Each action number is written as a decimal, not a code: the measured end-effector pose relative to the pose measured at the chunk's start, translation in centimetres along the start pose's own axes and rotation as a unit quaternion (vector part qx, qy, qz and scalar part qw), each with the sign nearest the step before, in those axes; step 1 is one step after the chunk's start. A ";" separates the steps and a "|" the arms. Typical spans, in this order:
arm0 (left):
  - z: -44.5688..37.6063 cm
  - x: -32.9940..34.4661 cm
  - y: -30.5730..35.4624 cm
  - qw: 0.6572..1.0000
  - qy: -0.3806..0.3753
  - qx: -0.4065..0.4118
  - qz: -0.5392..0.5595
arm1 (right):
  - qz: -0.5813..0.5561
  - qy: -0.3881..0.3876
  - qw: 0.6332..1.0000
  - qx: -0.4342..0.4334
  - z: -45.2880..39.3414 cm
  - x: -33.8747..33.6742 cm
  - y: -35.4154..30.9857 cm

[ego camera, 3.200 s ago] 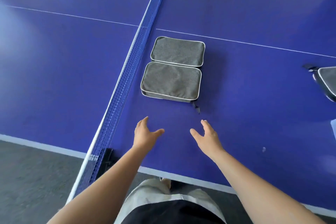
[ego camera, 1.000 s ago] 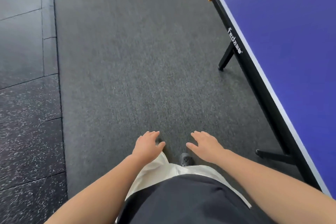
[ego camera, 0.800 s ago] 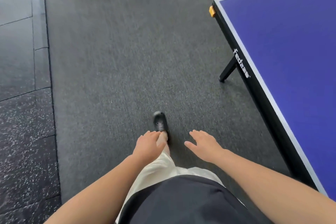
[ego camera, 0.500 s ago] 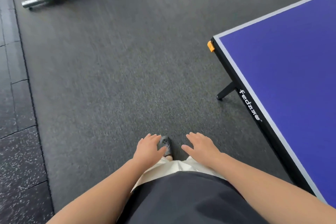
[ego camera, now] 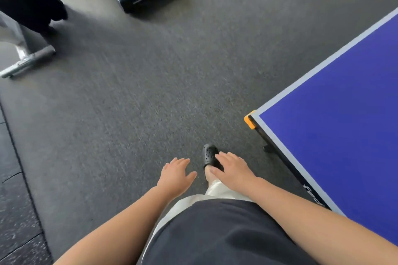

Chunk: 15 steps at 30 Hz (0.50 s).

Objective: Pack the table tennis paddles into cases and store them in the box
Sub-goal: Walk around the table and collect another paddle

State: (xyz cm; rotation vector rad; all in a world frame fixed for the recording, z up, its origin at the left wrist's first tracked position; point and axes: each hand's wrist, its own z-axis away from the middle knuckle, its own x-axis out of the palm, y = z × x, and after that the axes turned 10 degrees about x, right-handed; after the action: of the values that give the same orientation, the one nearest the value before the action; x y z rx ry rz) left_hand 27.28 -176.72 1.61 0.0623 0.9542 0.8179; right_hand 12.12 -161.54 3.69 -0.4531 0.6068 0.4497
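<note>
Matt blue table (ego camera: 336, 135), rough grey carpet floor (ego camera: 150, 103), perforated black rubbery clog (ego camera: 210, 154).

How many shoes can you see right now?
1: a black clog on the grey floor, just beyond the right hand. The other foot may be hidden.

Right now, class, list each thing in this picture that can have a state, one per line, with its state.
left hand: open, fingers relaxed, holding nothing
right hand: open, fingers spread, holding nothing
table tennis table: standing at the right, the blue top in view bare
orange corner guard: fitted on the table's corner
black clog: worn on the forward foot, flat on the floor
</note>
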 end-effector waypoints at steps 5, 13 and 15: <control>-8.7 -9.8 0.2 0.999 -0.019 0.024 -0.033 | -0.048 -0.004 0.998 0.027 -7.9 -7.6 -1.1; -22.8 -21.0 1.6 0.994 -0.046 0.078 -0.067 | -0.084 0.011 0.993 0.076 -17.4 -17.8 -1.6; -26.9 -23.3 1.9 0.988 -0.067 0.101 -0.091 | -0.105 0.018 0.990 0.097 -19.8 -19.8 -1.4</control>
State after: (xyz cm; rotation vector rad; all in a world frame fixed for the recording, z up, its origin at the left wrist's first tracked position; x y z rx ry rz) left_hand -1.07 -198.27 2.54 0.1992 0.8987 0.5402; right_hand -10.27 -178.28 2.00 -0.3349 0.6243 0.1795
